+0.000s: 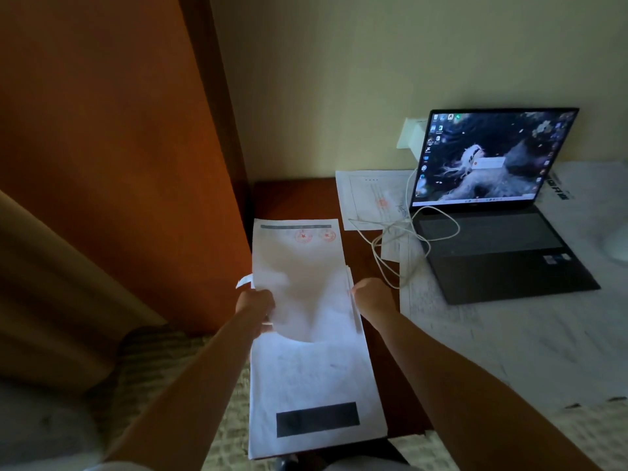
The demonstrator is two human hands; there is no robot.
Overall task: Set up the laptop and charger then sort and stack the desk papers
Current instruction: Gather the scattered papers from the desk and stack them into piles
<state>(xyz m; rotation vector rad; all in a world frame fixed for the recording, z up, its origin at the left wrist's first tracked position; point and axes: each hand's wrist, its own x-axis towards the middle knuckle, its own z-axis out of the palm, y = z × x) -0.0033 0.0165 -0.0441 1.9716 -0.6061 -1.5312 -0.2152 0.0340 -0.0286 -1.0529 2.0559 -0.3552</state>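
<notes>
Between my hands is a stack of white papers (300,266), its top sheet bearing two red stamps. My left hand (255,302) grips the stack's left edge and my right hand (372,300) grips its right edge. Under them another white sheet (312,379) with a dark printed bar lies on the brown desk (295,198) and overhangs its front edge. To the right, the black laptop (492,212) stands open with its screen lit. A white charger cable (394,246) loops from its left side toward a white plug (411,136) on the wall.
A stamped sheet (372,198) lies behind the cable, left of the laptop. Large printed sheets (509,341) cover the desk's right part under the laptop. A brown wooden panel (119,147) rises at the left, with a beige curtain (51,283) beside it. Patterned carpet (163,362) shows below.
</notes>
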